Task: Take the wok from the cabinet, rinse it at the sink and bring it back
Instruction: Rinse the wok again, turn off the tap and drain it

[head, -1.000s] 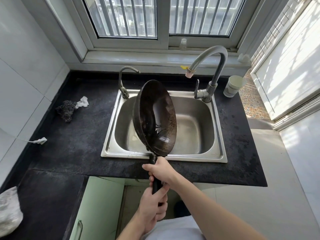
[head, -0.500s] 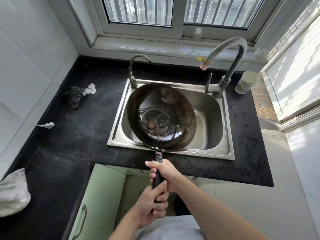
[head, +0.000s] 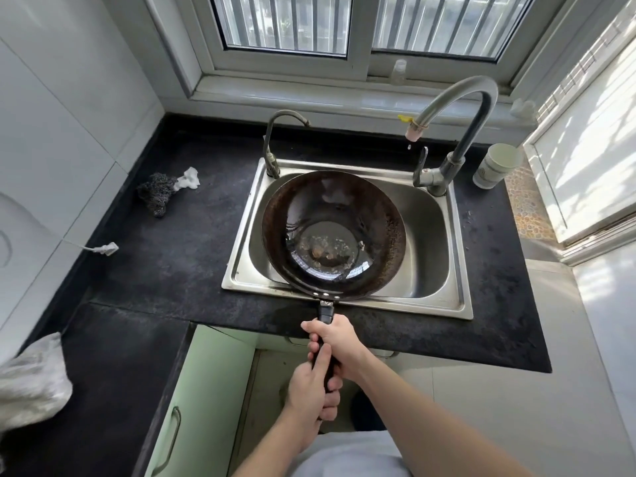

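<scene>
Wok: my dark wok (head: 334, 215) is level and mouth up over the left part of the sink (head: 430, 235). Its near rim overlaps the sink's front edge, and I cannot tell whether they touch. A little water and pale bits lie in its bottom.
Handle: the black handle (head: 326, 311) points back at me across the counter (head: 172, 270).
Right hand: my right hand (head: 335, 342) takes the handle nearest the wok, fingers wrapped tight around it.
Left hand: my left hand (head: 309, 390) clamps the handle's end just behind the right, thumb lying along the top.
Tap: the tall curved tap (head: 481, 105) stands at the sink's back right, a drop under its spout.
Left of sink: a wire scrubber (head: 156, 196).
Right of tap: a paper cup (head: 495, 165).
Below: a green cabinet door (head: 213, 390) stands open.
</scene>
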### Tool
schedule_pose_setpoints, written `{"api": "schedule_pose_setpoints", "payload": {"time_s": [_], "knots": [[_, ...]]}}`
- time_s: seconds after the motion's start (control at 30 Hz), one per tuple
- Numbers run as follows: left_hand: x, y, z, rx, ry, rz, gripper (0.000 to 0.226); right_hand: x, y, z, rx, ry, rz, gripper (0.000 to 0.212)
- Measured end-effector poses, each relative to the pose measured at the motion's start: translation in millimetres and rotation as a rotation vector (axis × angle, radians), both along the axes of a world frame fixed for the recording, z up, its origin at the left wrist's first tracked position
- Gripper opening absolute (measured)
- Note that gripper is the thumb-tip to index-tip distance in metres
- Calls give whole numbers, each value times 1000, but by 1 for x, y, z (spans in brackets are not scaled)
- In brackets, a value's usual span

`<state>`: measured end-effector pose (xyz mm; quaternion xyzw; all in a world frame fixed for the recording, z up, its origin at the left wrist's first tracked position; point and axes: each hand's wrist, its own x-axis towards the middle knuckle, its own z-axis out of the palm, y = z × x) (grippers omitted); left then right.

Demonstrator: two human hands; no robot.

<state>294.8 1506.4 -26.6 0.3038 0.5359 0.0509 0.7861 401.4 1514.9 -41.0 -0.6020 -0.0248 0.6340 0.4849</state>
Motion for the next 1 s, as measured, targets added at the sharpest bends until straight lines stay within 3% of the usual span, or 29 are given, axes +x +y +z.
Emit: {"api": "schedule_pose_setpoints", "payload": {"time_s": [0.6, 1.0], "knots": [[-4, -48, 9, 264, 35, 117, 47, -5, -33, 22, 87, -58, 111, 41], [54, -179, 16, 317, 79, 614, 52, 28, -112, 32, 135, -191, 627, 40]]}}
